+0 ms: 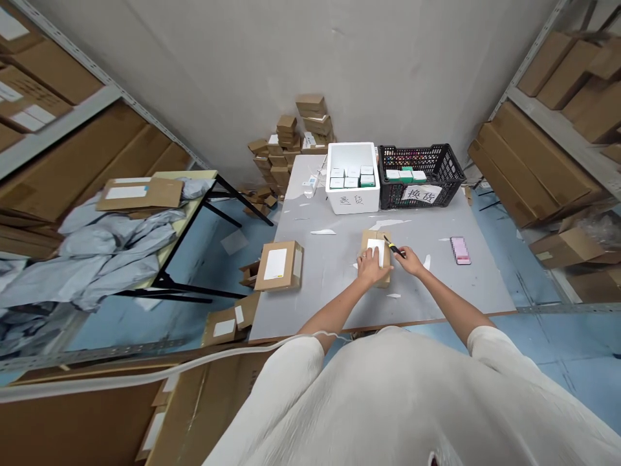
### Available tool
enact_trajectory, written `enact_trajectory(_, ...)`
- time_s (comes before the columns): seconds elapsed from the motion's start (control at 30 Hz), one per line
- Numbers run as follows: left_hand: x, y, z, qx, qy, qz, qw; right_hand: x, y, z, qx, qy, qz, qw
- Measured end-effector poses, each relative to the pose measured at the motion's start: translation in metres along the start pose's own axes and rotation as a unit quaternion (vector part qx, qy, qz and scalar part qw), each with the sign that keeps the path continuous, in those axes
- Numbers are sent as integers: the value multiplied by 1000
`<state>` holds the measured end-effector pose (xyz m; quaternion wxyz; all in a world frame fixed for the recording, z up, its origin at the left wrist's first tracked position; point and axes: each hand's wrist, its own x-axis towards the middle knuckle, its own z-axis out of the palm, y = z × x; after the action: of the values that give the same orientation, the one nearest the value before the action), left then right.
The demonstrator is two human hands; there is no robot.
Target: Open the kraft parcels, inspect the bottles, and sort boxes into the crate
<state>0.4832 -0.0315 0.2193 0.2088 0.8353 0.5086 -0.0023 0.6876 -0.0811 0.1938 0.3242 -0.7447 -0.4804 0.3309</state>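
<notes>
A gray bench littered with paper scraps carries a white foam tub, with a black basket just right of the tub and a larger carton to its near left. On the tub's near side lies a small box, the left hand laid flat on it with fingers apart, while the right hand is closed around a cutter, its tip over the box's top.

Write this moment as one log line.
left grip: on small brown cardboard box | right grip: holds black-yellow knife-like tool | tool: angled over box
</notes>
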Motion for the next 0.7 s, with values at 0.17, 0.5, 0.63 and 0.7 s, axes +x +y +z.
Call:
enact_trajectory(0.17,3,9,14,30,-42,29,998,12,6,-2,-6,16,-40,999)
enact_trajectory(0.5,18,-43,4,49,-120,184,974,11,6,1,20,22,4,1000)
enact_trajectory(0.63,17,-47,-4,59,-104,198,973,5,0,-1,49,11,26,998)
enact_trajectory(0.7,17,-44,-4,61,-79,191,977,1,-3,-2,53,13,40,998)
